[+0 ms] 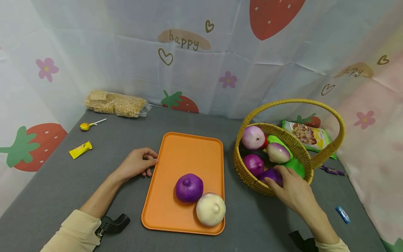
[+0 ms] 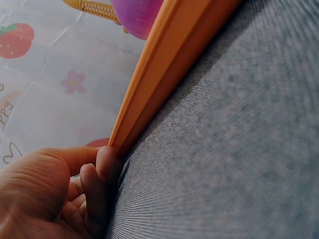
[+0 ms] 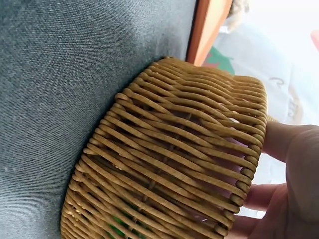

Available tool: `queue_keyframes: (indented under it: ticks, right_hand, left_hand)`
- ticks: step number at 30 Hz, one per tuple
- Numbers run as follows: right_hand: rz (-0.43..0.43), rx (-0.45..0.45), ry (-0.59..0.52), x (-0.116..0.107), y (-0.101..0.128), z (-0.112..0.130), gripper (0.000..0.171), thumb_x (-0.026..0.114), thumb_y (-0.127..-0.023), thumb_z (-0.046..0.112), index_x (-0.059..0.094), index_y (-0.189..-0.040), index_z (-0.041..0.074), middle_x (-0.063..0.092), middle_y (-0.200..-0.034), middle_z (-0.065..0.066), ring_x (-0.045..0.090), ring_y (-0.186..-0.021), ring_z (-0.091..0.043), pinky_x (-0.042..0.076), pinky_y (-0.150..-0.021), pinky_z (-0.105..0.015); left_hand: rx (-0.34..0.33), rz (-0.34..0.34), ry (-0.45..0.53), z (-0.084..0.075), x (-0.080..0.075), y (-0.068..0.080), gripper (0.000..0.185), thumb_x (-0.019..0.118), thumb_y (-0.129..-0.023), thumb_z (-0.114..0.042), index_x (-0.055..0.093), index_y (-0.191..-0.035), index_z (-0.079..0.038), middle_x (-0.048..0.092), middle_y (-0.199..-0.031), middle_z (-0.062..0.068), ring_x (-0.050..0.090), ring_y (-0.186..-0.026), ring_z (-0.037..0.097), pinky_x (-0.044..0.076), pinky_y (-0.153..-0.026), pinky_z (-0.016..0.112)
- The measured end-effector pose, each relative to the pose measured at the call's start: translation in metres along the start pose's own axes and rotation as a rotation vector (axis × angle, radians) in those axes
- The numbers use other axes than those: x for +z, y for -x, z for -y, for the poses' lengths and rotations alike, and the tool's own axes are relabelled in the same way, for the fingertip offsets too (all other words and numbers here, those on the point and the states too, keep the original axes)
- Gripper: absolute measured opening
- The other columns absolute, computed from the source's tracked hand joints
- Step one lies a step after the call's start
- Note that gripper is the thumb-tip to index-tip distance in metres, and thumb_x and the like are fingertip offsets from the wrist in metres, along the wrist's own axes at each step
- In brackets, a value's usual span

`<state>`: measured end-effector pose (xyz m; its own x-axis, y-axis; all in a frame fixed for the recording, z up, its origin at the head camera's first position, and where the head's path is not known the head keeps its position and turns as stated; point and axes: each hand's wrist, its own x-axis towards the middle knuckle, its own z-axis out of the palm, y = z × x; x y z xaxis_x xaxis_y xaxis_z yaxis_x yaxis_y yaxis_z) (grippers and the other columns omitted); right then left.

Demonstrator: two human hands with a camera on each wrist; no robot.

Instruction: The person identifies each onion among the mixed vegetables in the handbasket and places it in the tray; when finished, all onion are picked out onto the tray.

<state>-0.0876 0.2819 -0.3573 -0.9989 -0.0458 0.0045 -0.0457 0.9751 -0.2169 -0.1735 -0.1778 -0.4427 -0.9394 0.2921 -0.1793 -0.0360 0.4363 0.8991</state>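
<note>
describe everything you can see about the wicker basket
The wicker basket is round, woven from golden-yellow cane, with a tall arched handle over the top. It stands upright on the grey table, right of the orange tray and apart from it. Inside lie several purple and pale onion-like vegetables and green pieces. The right hand reaches over its near rim, fingers on a purple vegetable. The right wrist view shows the tight horizontal weave of its wall.

The tray [image 1: 185, 154] lies mid-table [image 1: 63, 182] with two onions [image 1: 189, 188] on its near right corner; the basket [image 1: 252, 178] stands right of it, the snack bag [image 1: 116, 104] at the far left corner
</note>
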Motion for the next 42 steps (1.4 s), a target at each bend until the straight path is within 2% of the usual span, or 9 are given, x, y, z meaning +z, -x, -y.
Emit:
queue_keyframes:
  ticks: [6,10,18,24,28,33,36,39,42]
  right_hand:
    - [-0.009,0.012,-0.033,-0.001,0.002,0.000,0.068,0.055,-0.093,0.057,0.052,-0.136,0.004,0.055,-0.131,-0.028,0.058,-0.113,-0.045,0.048,-0.087,-0.063]
    - [-0.050,-0.002,-0.075,-0.004,0.005,0.002,0.072,0.056,-0.094,0.056,0.049,-0.140,0.002,0.052,-0.131,-0.027,0.055,-0.116,-0.045,0.046,-0.090,-0.063]
    - [-0.206,-0.041,-0.166,-0.002,0.007,0.003,0.062,0.065,-0.091,0.046,0.054,-0.137,0.005,0.053,-0.126,-0.020,0.058,-0.105,-0.038,0.052,-0.082,-0.058]
    - [-0.237,-0.058,-0.214,-0.001,0.009,0.004,0.060,0.068,-0.091,0.042,0.053,-0.138,0.010,0.055,-0.133,-0.020,0.059,-0.110,-0.040,0.052,-0.084,-0.061]
    - [-0.262,-0.081,-0.256,-0.002,0.014,0.009,0.059,0.071,-0.089,0.040,0.052,-0.138,0.013,0.062,-0.126,-0.020,0.064,-0.103,-0.036,0.055,-0.080,-0.055]
    - [-0.313,-0.167,-0.324,-0.002,0.022,0.021,0.059,0.079,-0.083,0.027,0.053,-0.134,0.013,0.065,-0.121,-0.012,0.063,-0.098,-0.018,0.056,-0.075,-0.031]
    - [-0.304,-0.246,-0.329,-0.002,0.026,0.028,0.066,0.082,-0.080,0.022,0.051,-0.138,0.015,0.061,-0.126,-0.007,0.056,-0.104,-0.011,0.057,-0.078,-0.031]
    - [-0.264,-0.333,-0.331,-0.002,0.032,0.035,0.071,0.083,-0.078,0.020,0.051,-0.140,0.021,0.056,-0.130,-0.003,0.055,-0.110,-0.010,0.058,-0.081,-0.035]
    - [-0.201,-0.422,-0.369,-0.001,0.037,0.042,0.069,0.084,-0.077,0.019,0.052,-0.139,0.024,0.055,-0.130,0.002,0.054,-0.111,-0.007,0.057,-0.082,-0.027]
  left_hand:
    - [0.001,0.002,-0.004,0.001,0.001,-0.001,0.035,0.062,-0.096,-0.022,0.058,-0.121,0.002,0.068,-0.091,0.011,0.063,-0.056,0.015,0.052,-0.052,0.029]
    - [-0.002,0.002,-0.004,0.001,0.001,-0.001,0.036,0.062,-0.096,-0.022,0.058,-0.122,0.003,0.068,-0.091,0.011,0.063,-0.056,0.015,0.052,-0.052,0.029]
    - [-0.004,-0.002,-0.004,0.000,0.001,0.000,0.033,0.063,-0.095,-0.020,0.058,-0.119,0.003,0.068,-0.090,0.013,0.063,-0.056,0.015,0.053,-0.053,0.029]
    - [-0.002,-0.003,0.001,-0.001,0.002,0.001,0.032,0.064,-0.095,-0.019,0.059,-0.117,0.004,0.068,-0.090,0.014,0.063,-0.056,0.016,0.053,-0.053,0.030]
    - [-0.004,-0.001,0.000,-0.002,0.002,0.001,0.033,0.063,-0.095,-0.020,0.059,-0.118,0.003,0.068,-0.090,0.014,0.063,-0.057,0.016,0.053,-0.053,0.030]
    - [-0.010,-0.002,-0.010,-0.002,0.001,0.001,0.033,0.063,-0.095,-0.021,0.059,-0.118,0.002,0.068,-0.090,0.012,0.064,-0.057,0.017,0.054,-0.053,0.031]
    - [-0.009,-0.001,-0.012,-0.001,0.001,0.001,0.033,0.063,-0.095,-0.021,0.059,-0.118,0.003,0.068,-0.090,0.012,0.064,-0.057,0.017,0.054,-0.053,0.031]
    - [-0.019,-0.005,-0.012,-0.001,0.001,0.000,0.032,0.063,-0.095,-0.021,0.059,-0.118,0.002,0.068,-0.090,0.012,0.064,-0.057,0.017,0.054,-0.054,0.031]
    - [-0.017,-0.004,-0.014,-0.001,0.001,0.000,0.032,0.063,-0.096,-0.021,0.059,-0.118,0.002,0.067,-0.090,0.012,0.064,-0.058,0.017,0.054,-0.054,0.031]
